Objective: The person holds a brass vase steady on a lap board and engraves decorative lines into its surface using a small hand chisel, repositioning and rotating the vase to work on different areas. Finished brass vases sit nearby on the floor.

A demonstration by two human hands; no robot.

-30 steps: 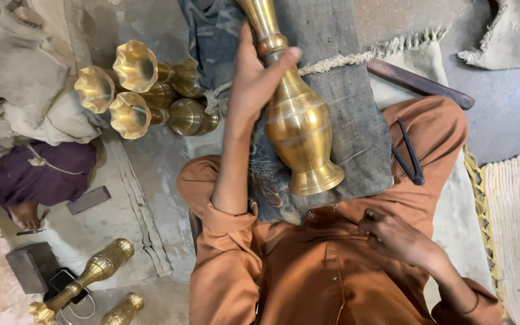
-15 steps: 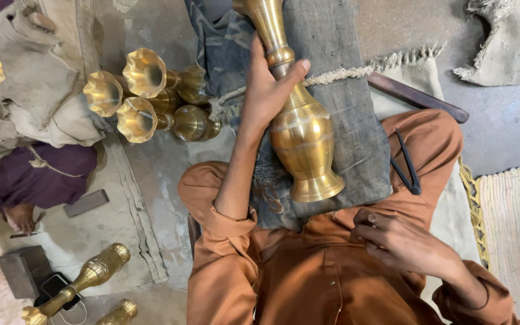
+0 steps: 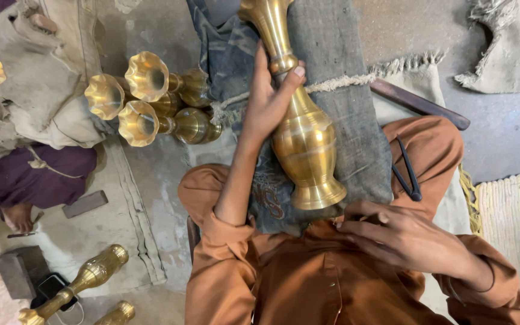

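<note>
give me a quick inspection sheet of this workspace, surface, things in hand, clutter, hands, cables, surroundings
surface: grey cloth spread over the lap, stone floor beside it
job's things: brass vase lying on the cloth, foot toward the body
clutter: three flared brass vases on the floor, two more lower down, dark tongs on the knee
grippers: left hand grips the vase's neck; right hand rests on the shirt, holding nothing visible
cables: nothing seen
surroundings: sacking, striped mat, a second person's purple garment

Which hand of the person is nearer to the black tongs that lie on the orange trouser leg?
The right hand. It rests at the person's front, just below the black tongs, apart from them. The left hand is farther, across the brass vase, gripping its neck.
</note>
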